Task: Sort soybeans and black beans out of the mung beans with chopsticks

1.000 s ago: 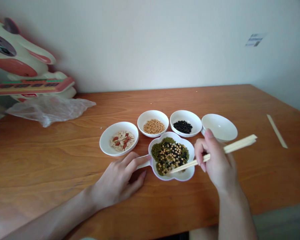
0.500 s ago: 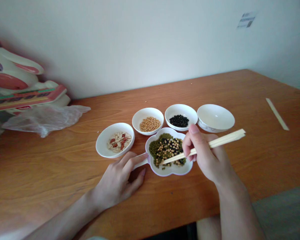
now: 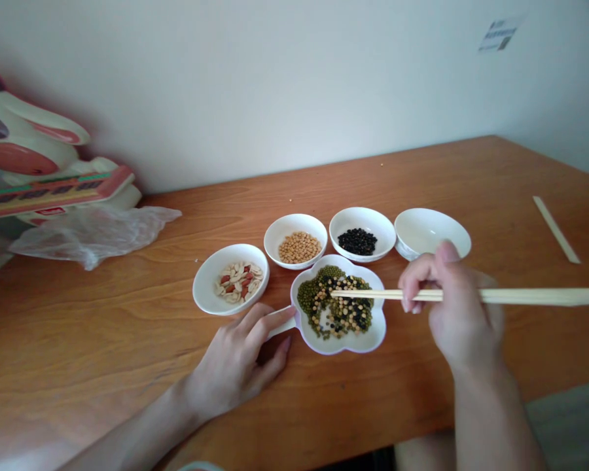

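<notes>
A flower-shaped white dish (image 3: 358,345) with a pale purple rim and a handle (image 3: 281,322) lies on the table. Mixed green, black and yellow beans (image 3: 341,304) fill much of it, with bare white patches toward its near side. My left hand (image 3: 243,356) is closed on the handle, its index finger along it near the rim. Wooden chopsticks (image 3: 535,297) are held together in my right hand (image 3: 454,307), to the right of the dish. They lie nearly level, with their tips among the beans. Part of the handle is hidden under my left fingers.
Behind the dish stand white bowls: one with yellow beans (image 3: 299,248), one with black beans (image 3: 357,241) and a plain white bowl (image 3: 432,229). A bowl of pale and reddish seeds (image 3: 239,282) sits left. A wooden strip (image 3: 555,229), plastic bag (image 3: 98,232) and toy keyboard (image 3: 63,190) lie farther out.
My right hand has moved right, and the chopsticks have swung nearly level, their tips shifting from the dish's near left toward its middle. The beans are spread differently. My left hand stays on the handle.
</notes>
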`<state>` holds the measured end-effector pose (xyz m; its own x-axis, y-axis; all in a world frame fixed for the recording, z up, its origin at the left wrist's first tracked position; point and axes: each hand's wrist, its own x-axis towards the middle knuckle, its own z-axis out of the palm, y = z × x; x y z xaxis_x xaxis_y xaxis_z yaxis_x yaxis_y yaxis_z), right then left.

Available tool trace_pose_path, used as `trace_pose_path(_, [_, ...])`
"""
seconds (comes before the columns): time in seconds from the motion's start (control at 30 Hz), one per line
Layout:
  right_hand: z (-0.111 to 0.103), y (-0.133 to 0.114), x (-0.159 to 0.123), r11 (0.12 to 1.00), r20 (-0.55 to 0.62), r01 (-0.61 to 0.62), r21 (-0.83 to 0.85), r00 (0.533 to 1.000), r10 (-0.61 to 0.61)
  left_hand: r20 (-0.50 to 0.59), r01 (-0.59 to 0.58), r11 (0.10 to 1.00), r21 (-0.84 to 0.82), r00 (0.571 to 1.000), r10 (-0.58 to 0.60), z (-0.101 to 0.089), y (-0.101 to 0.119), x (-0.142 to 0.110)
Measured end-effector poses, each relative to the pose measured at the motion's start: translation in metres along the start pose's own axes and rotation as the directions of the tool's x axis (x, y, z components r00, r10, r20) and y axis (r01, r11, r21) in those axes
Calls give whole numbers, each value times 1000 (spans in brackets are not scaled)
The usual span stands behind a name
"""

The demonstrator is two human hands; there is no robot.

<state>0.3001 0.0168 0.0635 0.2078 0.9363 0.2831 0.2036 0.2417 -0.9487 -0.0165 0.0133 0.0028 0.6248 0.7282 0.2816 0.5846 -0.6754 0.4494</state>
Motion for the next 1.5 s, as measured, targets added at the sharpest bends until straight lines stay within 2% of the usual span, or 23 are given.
trace_pose_path(0.03, [-5, -2, -1, 1000, -26, -7, -7, 1000, 6, 0, 1, 1000, -3, 1000, -1, 0, 0, 0])
trace_pose_path(0.17, [-27, -13, -7, 983, -3, 45, -177, 999, -46, -1, 8, 1000, -10, 1000, -8, 1, 0, 1])
trace_pose_path(0.27, [-36, -21, -13, 973, -33, 64, -220, 997, -73, -1, 11, 1000, -2, 1000, -11, 2, -1, 1])
trace_pose_path(0.33, [-35, -23, -14, 962, 10, 70, -262, 997, -70, -4, 9, 1000, 4, 1000, -9, 2, -1, 0])
trace_pose_path(0.43, [-20, -18, -13, 944, 166, 100, -313, 985, -49, -11, -1, 1000, 7, 1000, 1, 3, -2, 0])
trace_pose_path(0.53, [-3, -10, -11, 967, 235, 54, -250, 972, 7, 1, -10, 1000, 7, 1000, 10, 3, -3, 0])
trace_pose_path(0.6, [2, -11, -12, 977, 235, 27, -214, 972, 25, 7, -7, 1000, 1, 1000, 7, 3, -4, 0])
trace_pose_path(0.67, [-1, -18, -14, 980, 179, 27, -199, 984, 9, 9, -3, 1000, -7, 1000, 3, 3, -3, 0])
trace_pose_path(0.73, [-10, -29, -18, 973, 71, 39, -226, 997, -23, 11, -1, 1000, -11, 1000, 1, 3, -3, 0])
trace_pose_path(0.83, [-26, -40, -23, 942, 1, 40, -333, 999, -42, 9, 6, 1000, -8, 1000, -6, 3, -3, 0])
trace_pose_path(0.93, [-29, -38, -22, 911, 60, -3, -412, 998, 31, 13, 10, 1000, -7, 1000, -10, 3, -2, 0])
trace_pose_path(1.03, [-16, -27, -18, 896, 79, -8, -444, 996, 48, -5, 5, 1000, -1, 1000, -5, 3, -1, 0])
trace_pose_path(1.13, [-4, -18, -15, 931, 114, -2, -364, 992, 47, -7, -2, 1000, -8, 1000, 2, 1, 1, 1])
trace_pose_path(1.3, [0, -11, -16, 986, 27, 14, -164, 1000, -9, -14, 7, 1000, -22, 1000, -7, 0, 4, 2])
trace_pose_path(1.5, [16, 0, -19, 987, 49, -104, -121, 993, 110, -8, 11, 1000, -13, 1000, -11, 0, 3, 3])
